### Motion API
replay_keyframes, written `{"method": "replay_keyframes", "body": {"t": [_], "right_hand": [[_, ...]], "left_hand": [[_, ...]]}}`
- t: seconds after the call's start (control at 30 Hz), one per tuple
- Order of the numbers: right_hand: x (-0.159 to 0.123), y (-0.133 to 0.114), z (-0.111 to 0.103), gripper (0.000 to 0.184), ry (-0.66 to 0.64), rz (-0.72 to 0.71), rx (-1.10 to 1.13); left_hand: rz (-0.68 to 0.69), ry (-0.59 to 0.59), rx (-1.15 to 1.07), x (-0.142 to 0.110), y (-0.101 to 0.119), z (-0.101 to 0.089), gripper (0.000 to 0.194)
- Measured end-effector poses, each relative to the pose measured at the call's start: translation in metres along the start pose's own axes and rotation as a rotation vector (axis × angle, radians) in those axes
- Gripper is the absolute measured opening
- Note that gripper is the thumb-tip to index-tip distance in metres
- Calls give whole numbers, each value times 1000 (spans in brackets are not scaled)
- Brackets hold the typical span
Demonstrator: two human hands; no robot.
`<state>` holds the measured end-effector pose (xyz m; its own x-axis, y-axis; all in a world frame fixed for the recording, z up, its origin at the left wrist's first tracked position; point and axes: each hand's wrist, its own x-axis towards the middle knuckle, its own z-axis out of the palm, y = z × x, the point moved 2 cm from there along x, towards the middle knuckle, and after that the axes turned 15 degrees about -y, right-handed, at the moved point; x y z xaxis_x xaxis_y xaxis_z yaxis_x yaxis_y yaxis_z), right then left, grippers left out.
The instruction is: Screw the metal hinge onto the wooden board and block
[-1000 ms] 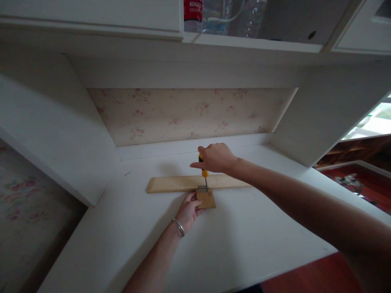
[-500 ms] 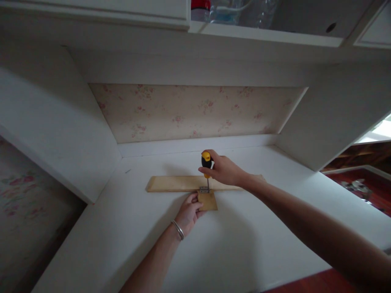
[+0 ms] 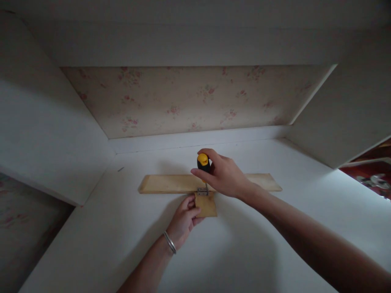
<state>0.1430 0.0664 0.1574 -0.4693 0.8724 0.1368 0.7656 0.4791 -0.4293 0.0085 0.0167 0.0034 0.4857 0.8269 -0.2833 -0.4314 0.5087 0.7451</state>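
Note:
A long pale wooden strip (image 3: 165, 183) lies across the white desk (image 3: 232, 244). A small square wooden block (image 3: 207, 204) sits against its near edge, joined by a small metal hinge (image 3: 202, 190). My right hand (image 3: 224, 176) is wrapped round a screwdriver with a yellow and black handle (image 3: 203, 162), held upright with its tip on the hinge. My left hand (image 3: 184, 219), with a silver bangle on the wrist, presses its fingers on the left edge of the small block.
White side panels (image 3: 51, 134) wall in the desk on the left and right, with floral wallpaper (image 3: 189, 97) at the back. A small dark screw-like speck (image 3: 121, 169) lies near the left rear corner. A red-brown floor shows at the far right.
The view has tilted down and moved closer, so the upper shelf is out of sight. My right hand has shifted its grip on the screwdriver handle, which stays on the hinge. My left hand stays on the block.

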Motion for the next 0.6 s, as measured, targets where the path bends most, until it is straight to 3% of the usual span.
{"method": "replay_keyframes", "body": {"t": [0.6], "right_hand": [[8, 10, -5, 42, -139, -59, 25]], "left_hand": [[-10, 13, -10, 7, -4, -5, 40]]}}
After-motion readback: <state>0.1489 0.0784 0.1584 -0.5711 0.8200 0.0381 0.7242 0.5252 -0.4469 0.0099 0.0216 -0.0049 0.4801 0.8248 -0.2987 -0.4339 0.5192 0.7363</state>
